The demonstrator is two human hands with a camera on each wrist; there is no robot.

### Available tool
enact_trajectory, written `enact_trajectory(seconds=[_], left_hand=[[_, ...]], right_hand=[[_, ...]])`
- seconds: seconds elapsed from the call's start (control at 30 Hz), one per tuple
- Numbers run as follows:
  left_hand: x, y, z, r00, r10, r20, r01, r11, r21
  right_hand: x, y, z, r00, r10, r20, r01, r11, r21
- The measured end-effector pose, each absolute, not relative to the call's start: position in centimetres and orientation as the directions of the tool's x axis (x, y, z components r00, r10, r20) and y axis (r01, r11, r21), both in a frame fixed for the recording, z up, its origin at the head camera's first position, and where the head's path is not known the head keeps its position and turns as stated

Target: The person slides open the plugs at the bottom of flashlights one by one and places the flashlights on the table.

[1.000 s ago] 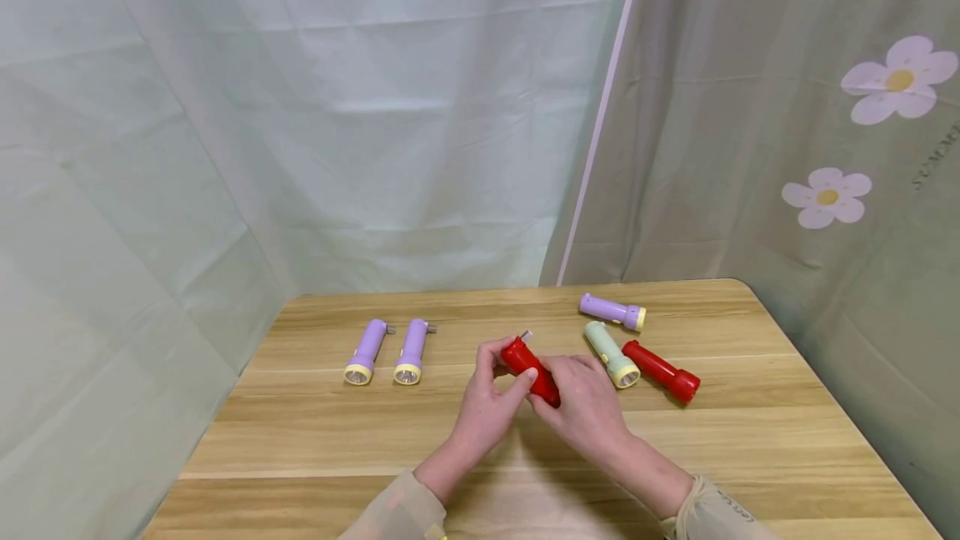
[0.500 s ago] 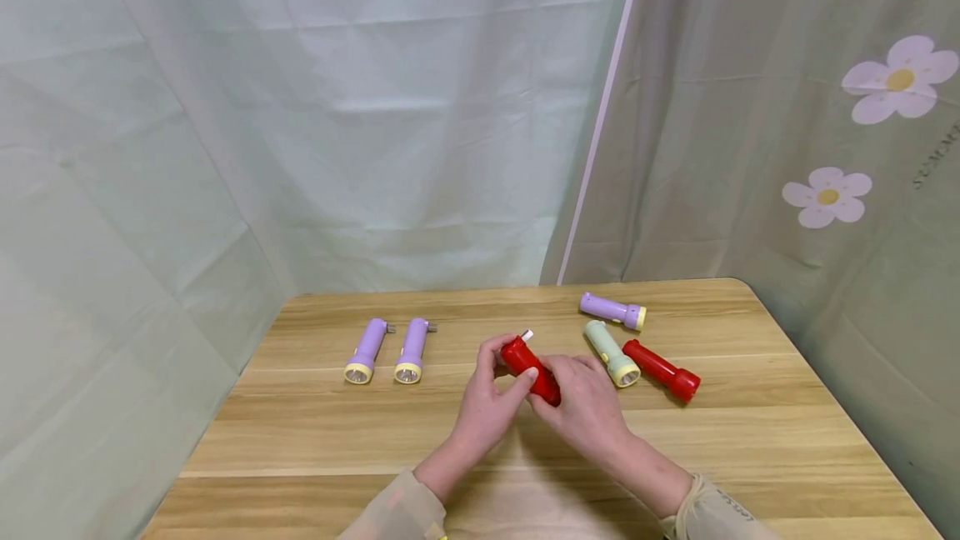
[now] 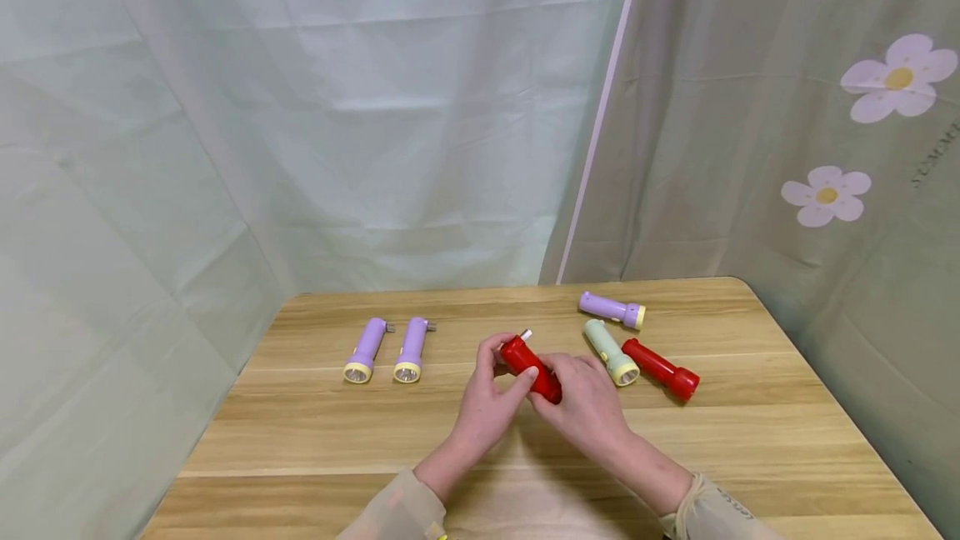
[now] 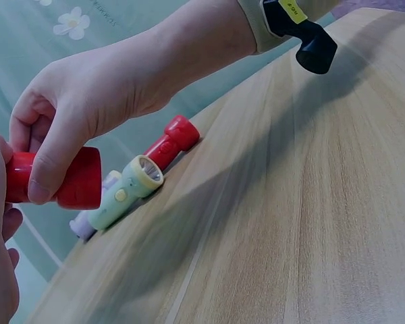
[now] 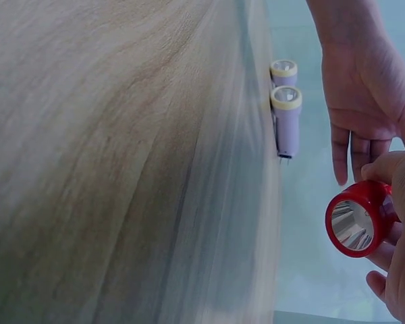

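Both hands hold one red flashlight above the middle of the table. My left hand grips its tail end, thumb along the body; a metal plug prong juts out there. Around the head end, my right hand has its thumb and fingers curled. In the right wrist view, the flashlight's reflector faces the camera, and the left hand is behind it. From the left wrist, the red head shows between the right hand's thumb and fingers.
Two purple flashlights with prongs out lie at the left of the wooden table. To the right lie a purple flashlight, a pale green one and another red one. Curtains surround the table's back and sides.
The hands and the red flashlight stay nearly still. The prong at its tail shifts very slightly in angle and glint; the other flashlights have not moved.
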State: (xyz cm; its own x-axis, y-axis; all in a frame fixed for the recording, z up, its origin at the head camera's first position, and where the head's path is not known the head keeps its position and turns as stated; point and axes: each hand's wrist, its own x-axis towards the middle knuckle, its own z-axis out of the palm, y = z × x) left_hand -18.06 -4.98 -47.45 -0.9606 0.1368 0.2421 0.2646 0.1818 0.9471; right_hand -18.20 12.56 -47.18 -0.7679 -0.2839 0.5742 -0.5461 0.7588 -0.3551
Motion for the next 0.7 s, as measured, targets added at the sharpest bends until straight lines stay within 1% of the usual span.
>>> enact_trajectory(seconds=[0.43,0.7], left_hand=[[-18.1,-4.61,-47.63,-0.963,0.112,0.247,0.263,0.178,0.948],[-18.07,-4.53,-47.5,-0.964,0.118,0.237,0.255,0.174,0.951]], right_hand=[[-18.23,12.6,-47.17,-0.776,-0.259,0.575,-0.531,0.76,-0.375],[-18.33,12.62,-47.16,-0.789,-0.251,0.56,-0.517,0.764,-0.387]])
